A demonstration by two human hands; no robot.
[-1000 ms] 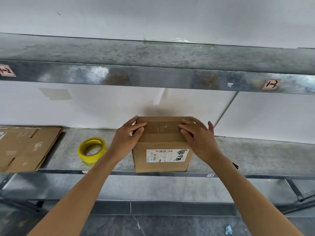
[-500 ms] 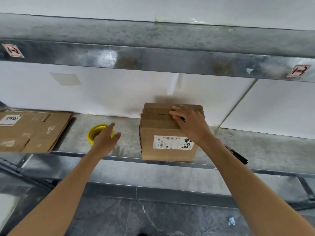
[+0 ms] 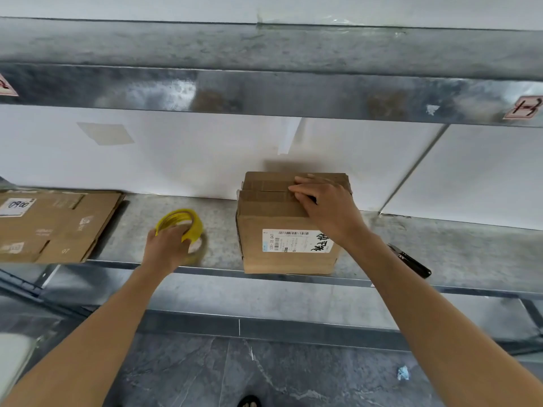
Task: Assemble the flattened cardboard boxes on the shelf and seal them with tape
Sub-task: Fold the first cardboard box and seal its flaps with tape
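An assembled cardboard box [image 3: 282, 248] with a white barcode label stands at the front edge of the metal shelf [image 3: 470, 254]. My right hand [image 3: 326, 207] lies on its closed top flaps, fingers pressing them down. Left of the box, my left hand [image 3: 169, 249] grips the yellow-cored tape roll [image 3: 183, 226], which is tilted up off the shelf. Flattened cardboard boxes [image 3: 55, 227] lie stacked at the shelf's far left.
A black marker or knife [image 3: 411, 261] lies on the shelf right of the box, partly behind my right forearm. An upper metal shelf [image 3: 264, 92] runs overhead. A white wall backs the shelf. Grey floor lies below.
My left hand left the box top, moved left and took hold of the tape roll, tilting it up. My right hand stayed on the box flaps.
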